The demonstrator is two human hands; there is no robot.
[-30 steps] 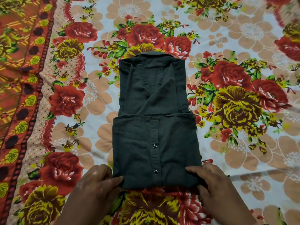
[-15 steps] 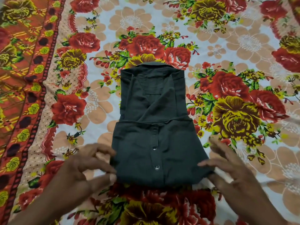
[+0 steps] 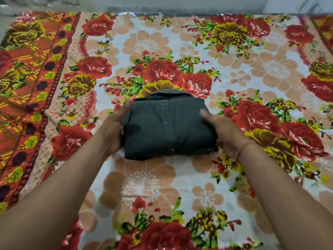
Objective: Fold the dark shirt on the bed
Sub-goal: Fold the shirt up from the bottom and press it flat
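Observation:
The dark shirt (image 3: 167, 127) lies on the bed as a compact folded rectangle, button placket up, with its collar showing at the far edge. My left hand (image 3: 113, 130) grips the shirt's left side, fingers curled around the edge. My right hand (image 3: 223, 130) holds the right side, thumb on top and fingers tucked under the fold. Both arms reach forward from the near edge of the view.
The bed is covered by a floral sheet (image 3: 144, 186) with red and yellow roses and an orange patterned border (image 3: 23, 83) at the left. A grey wall (image 3: 162, 4) runs along the far edge of the bed.
The lower half of the shirt was folded up over the upper half, making a smaller bundle. Both hands moved forward from the near hem to the bundle's sides. The camera view pulled back.

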